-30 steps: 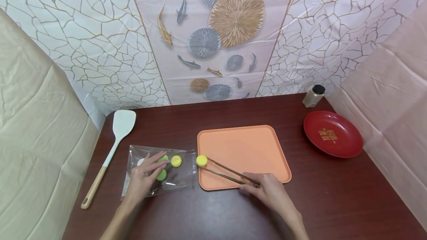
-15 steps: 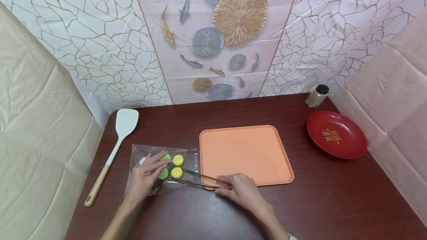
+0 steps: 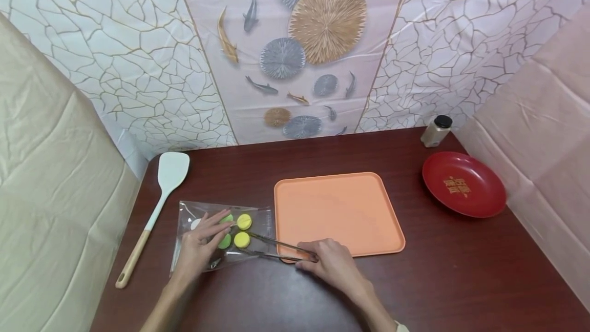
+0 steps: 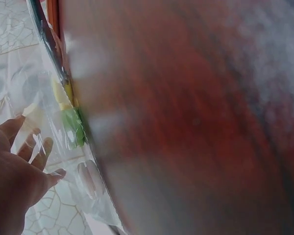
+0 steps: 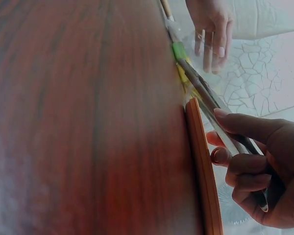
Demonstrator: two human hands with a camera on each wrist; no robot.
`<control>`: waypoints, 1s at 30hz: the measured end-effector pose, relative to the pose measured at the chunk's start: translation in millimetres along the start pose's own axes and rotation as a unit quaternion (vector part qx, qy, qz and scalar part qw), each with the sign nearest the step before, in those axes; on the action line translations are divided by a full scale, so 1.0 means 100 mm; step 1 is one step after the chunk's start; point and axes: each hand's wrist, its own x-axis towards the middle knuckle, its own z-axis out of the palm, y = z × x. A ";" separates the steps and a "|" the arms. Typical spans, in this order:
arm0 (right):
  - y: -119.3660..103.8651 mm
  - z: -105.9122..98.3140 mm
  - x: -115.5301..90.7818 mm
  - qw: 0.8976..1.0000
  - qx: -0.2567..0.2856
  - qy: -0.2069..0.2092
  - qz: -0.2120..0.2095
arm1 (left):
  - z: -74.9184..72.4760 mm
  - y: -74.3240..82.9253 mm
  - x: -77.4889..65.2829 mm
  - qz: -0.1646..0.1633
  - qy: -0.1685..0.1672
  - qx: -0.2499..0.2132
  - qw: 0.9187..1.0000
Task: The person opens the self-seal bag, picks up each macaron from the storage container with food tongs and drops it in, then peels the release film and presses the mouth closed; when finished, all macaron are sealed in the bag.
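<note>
Over a glossy dark-brown table (image 3: pixel 451 270) we see a person at work with two bare hands. The left hand (image 3: pixel 199 242) reaches across a clear flat plastic bag (image 3: pixel 260 221), its long fingers extended and the upper film pinched between thumb and forefinger. The right hand (image 3: pixel 334 265) grips slim dark metal tongs (image 5: pixel 204 91), fingers curled around the closed end; the two tips stand apart inside the bag, just beside a round yellow macaron-shaped piece (image 3: pixel 241 240) — whether they touch it, we cannot tell.

Farther in from the person lies a second yellow round (image 3: pixel 244 221). To the left we count two green rounds (image 3: pixel 225 241), partly covered by the hand, and a white piece (image 3: pixel 195 224) half hidden behind it. The bag lies left of a rectangular orange tray (image 3: pixel 338 209) with rounded corners, its right edge close to the tray's left rim; the tongs cross the tray's near left corner.

At far left we find a pale-headed spatula with a wooden handle (image 3: pixel 155 214); at right, a round red plate with gold lettering (image 3: pixel 484 183) — and, behind it, a small black-lidded clear jar (image 3: pixel 434 133).
</note>
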 end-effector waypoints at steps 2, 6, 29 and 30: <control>-0.14 -0.20 -0.04 1.000 0.018 0.003 0.000 | 0.01 0.01 0.00 0.002 0.000 0.002 1.000; -0.37 -0.61 -0.17 0.999 0.036 0.018 0.002 | -0.01 0.04 0.02 -0.004 -0.020 0.010 1.000; 0.92 -1.54 -1.42 0.909 -0.029 0.162 0.384 | 0.05 -0.08 0.49 -0.054 -0.153 0.078 0.984; 0.94 -1.53 -1.42 0.909 -0.029 0.161 0.383 | 0.08 -0.08 0.52 -0.056 -0.160 0.078 0.982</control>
